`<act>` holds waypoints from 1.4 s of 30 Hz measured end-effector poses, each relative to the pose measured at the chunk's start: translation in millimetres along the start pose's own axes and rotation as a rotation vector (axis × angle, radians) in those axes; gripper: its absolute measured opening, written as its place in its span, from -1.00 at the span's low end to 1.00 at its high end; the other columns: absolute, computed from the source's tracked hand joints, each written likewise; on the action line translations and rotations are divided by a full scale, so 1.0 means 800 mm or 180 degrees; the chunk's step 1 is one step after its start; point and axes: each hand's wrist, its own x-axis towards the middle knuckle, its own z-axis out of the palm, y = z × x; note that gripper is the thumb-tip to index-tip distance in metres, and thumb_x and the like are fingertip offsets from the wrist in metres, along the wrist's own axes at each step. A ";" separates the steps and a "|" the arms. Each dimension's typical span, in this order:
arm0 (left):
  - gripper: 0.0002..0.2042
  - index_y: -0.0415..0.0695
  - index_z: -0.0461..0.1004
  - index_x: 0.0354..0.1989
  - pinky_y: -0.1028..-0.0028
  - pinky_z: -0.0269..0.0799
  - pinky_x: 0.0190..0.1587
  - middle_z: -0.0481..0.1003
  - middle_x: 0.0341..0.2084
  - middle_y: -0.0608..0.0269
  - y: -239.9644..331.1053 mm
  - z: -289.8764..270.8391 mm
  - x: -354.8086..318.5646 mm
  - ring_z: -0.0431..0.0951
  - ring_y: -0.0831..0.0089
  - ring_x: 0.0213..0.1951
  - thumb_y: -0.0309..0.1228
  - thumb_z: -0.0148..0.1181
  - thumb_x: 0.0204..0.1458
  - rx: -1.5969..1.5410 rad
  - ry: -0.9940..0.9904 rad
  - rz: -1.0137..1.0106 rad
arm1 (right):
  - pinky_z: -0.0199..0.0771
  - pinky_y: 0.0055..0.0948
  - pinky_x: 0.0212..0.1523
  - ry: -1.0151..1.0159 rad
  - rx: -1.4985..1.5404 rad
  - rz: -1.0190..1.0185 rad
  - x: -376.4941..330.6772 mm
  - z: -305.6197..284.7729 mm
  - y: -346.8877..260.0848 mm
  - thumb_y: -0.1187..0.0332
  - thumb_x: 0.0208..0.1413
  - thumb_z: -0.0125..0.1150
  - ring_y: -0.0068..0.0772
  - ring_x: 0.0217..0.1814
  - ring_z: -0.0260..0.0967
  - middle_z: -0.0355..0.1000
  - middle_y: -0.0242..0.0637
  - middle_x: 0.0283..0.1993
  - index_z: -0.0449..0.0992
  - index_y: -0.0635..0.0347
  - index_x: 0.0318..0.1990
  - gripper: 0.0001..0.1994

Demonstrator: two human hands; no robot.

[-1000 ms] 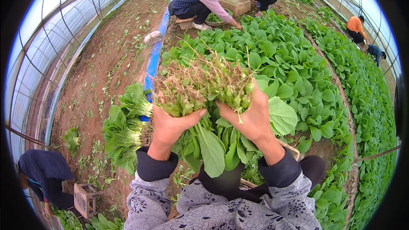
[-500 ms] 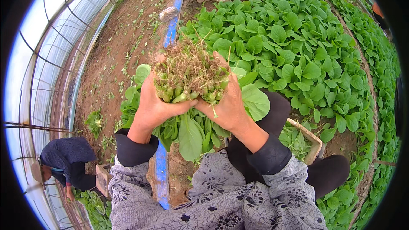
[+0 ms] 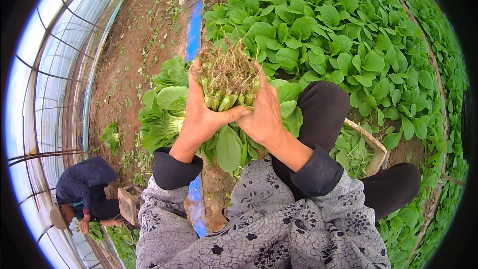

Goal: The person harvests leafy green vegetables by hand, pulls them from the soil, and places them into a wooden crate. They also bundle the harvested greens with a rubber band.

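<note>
Between my two hands is a bunch of leafy greens (image 3: 228,100), its brown stringy roots turned up and its green leaves hanging below. My left hand (image 3: 206,112) wraps the bunch's left side, and my right hand (image 3: 266,109) wraps its right side. Both thumbs meet across the pale stems at the front. Behind my left wrist lie more bunched greens (image 3: 162,117) with pale stem ends showing. The fingers at the back of the bunch are partly hidden by roots and stems.
A blue strip (image 3: 195,30) runs along bare soil. Dense growing greens (image 3: 343,45) fill the right side. By my bent knee stands a pale crate (image 3: 376,144) holding small greens. At lower left a person (image 3: 87,187) bends over greens beside a wooden stool (image 3: 130,203).
My hands have closed in around the bunch, which looks narrower and tighter, with stem ends more even. The view has tipped lower, so the person at the top has mostly left it.
</note>
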 end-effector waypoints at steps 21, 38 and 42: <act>0.02 -0.18 0.12 0.32 0.18 0.26 0.10 0.42 -0.05 0.01 0.036 0.050 0.017 0.41 0.01 -0.03 -0.24 0.56 -0.44 0.2976 -0.1384 0.1333 | -0.17 0.38 0.28 -0.0487 -0.1987 -0.1087 -0.058 -0.114 0.031 -0.18 0.02 0.15 0.16 0.49 -0.20 0.09 0.11 0.35 0.42 0.03 0.20 -0.34; -0.02 -0.33 0.12 0.26 0.22 0.23 0.15 0.39 0.02 -0.04 -0.032 0.198 0.022 0.40 0.06 0.06 -0.28 0.51 -0.42 0.3404 -0.1874 0.1984 | 0.22 0.05 0.14 0.1464 -0.1832 -0.0728 -0.126 -0.257 -0.008 0.15 0.00 0.29 0.06 0.24 0.26 0.33 0.09 0.14 0.41 0.39 0.05 -0.45; -0.06 -0.35 0.13 0.25 0.19 0.21 0.19 0.39 0.04 -0.09 -0.043 0.223 0.028 0.38 0.05 0.11 -0.33 0.45 -0.42 0.3310 -0.1937 0.1936 | 0.35 -0.18 -0.10 0.1647 -0.1406 -0.0626 -0.086 -0.198 0.093 0.30 -0.01 0.19 -0.06 -0.08 0.37 0.39 -0.09 -0.18 0.46 0.30 -0.07 -0.64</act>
